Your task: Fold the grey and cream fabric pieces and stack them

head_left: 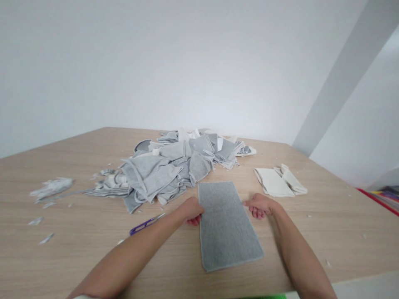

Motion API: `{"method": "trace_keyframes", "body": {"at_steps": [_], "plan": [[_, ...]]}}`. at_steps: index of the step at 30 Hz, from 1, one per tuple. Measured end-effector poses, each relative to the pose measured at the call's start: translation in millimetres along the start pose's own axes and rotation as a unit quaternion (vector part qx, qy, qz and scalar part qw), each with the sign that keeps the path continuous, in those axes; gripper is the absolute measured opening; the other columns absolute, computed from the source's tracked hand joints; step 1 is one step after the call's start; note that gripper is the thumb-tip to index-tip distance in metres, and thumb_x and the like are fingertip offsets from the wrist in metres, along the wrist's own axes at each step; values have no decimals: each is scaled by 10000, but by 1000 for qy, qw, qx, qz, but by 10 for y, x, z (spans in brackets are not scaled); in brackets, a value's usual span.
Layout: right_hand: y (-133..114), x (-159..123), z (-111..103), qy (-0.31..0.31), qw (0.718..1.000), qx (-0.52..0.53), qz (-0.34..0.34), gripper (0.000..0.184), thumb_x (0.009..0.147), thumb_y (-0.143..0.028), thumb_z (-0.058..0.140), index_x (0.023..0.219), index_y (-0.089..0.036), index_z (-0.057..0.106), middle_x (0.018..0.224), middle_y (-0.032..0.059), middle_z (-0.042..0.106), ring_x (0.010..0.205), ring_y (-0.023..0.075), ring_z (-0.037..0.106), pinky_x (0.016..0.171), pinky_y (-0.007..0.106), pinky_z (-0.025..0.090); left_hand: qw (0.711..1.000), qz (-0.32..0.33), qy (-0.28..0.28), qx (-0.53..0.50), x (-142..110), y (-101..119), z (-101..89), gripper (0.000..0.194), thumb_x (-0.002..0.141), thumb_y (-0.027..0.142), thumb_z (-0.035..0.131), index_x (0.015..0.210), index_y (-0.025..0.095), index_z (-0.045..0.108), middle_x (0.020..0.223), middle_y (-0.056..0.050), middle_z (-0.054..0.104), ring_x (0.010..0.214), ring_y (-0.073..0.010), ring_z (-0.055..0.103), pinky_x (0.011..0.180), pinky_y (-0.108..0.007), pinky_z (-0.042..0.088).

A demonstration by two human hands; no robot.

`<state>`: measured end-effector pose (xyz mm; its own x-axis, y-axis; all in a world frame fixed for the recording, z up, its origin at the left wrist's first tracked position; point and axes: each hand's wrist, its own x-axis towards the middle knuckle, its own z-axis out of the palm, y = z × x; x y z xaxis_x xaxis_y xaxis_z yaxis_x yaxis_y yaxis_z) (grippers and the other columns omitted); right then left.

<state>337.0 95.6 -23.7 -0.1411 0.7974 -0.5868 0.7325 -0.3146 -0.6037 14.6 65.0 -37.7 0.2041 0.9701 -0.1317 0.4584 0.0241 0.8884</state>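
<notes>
A grey rectangular piece of knit fabric [229,228] lies flat on the table, its long side running away from me. On its left edge, my left hand [192,211] is closed, thumb and fingers pinching the border. Across from it, my right hand [259,206] has its index finger and thumb at the right edge, with the other fingers curled under. Left of the fabric, partly behind my left forearm, are purple-handled thread snips [146,224].
A heap of grey, white and striped fabric pieces [168,162] covers the table's middle back. Folded cream fabric [276,182] lies to the right. Scraps and thread bits [52,187] are scattered at left. A wall [199,70] stands behind the wooden table [327,232].
</notes>
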Motion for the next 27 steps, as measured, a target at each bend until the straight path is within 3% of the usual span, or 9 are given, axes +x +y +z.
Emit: {"method": "trace_keyframes", "body": {"at_steps": [5,10,14,19,23,27], "plan": [[-89,7,54,21,997,-80,4,543,748,-665,511,590,-145,529,496,94,627,357,144,543,337,224,382,998,-52,-22,38,-61,115,10,171,669,205,501,517,144,549,376,12,479,322,-116,451,358,-213,278],[-172,4,124,75,991,-99,-49,685,783,-759,307,565,-150,532,421,57,571,290,107,442,347,232,357,999,16,38,12,-84,256,-1,162,662,199,471,519,177,398,463,61,361,445,-72,367,420,-192,244],[-261,10,232,53,994,-53,-81,808,784,-785,75,534,-157,517,393,47,535,274,110,417,344,241,354,995,68,61,-48,-132,367,-38,121,675,220,403,579,195,333,538,57,325,511,-82,364,469,-195,287],[-395,6,424,48,982,-12,-181,838,790,-765,5,502,-157,505,418,53,540,338,114,470,432,237,404,984,92,67,-135,-267,515,-145,148,664,335,405,637,211,331,549,54,334,498,-94,354,488,-215,330],[-473,-15,575,37,961,59,-266,779,779,-790,145,525,-156,521,450,25,526,404,102,465,479,222,406,965,115,87,-217,-369,593,-293,213,650,388,449,644,212,328,537,61,328,472,-87,331,480,-220,327],[-547,-69,675,54,924,164,-342,591,707,-732,479,673,-155,600,584,19,595,527,128,530,559,249,445,956,135,108,-236,-393,590,-432,201,640,391,438,651,211,350,542,47,373,477,-98,384,484,-237,355]]}}
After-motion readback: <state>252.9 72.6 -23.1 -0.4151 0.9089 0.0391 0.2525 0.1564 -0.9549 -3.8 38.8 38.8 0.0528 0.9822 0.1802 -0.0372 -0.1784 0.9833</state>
